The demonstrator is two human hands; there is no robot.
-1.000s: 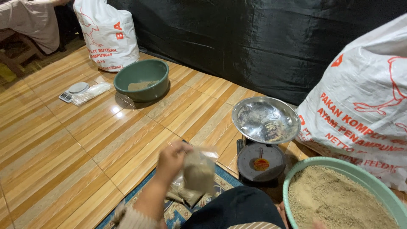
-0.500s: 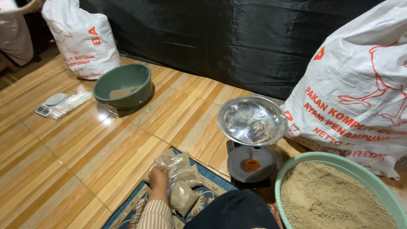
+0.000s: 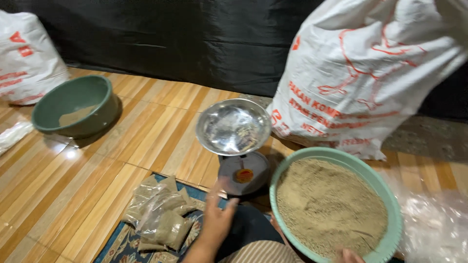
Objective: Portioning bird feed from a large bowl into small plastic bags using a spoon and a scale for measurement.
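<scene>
A big white printed sack (image 3: 370, 73) leans against the black backdrop at the right, and a second white sack (image 3: 27, 53) stands far left. Just below the big sack sits a wide green basin (image 3: 390, 195) heaped with brown feed meal, its near rim touched by the right hand (image 3: 348, 254), of which only the fingertips show, so I cannot tell how far it is spread. A smaller green basin (image 3: 97, 112) with a little meal lies well apart on the wooden floor, to the left. Between the two basins stands a dial scale (image 3: 243, 171) with a bare steel pan (image 3: 234, 125) on top. The left hand (image 3: 218, 214) hovers loosely spread and holding nothing, just in front of the scale's base, nearer to it than the right. To its left, on the patterned rug (image 3: 119, 241), lies a pile of filled clear bags (image 3: 158, 214), near the hand, with bare floor beyond them.
</scene>
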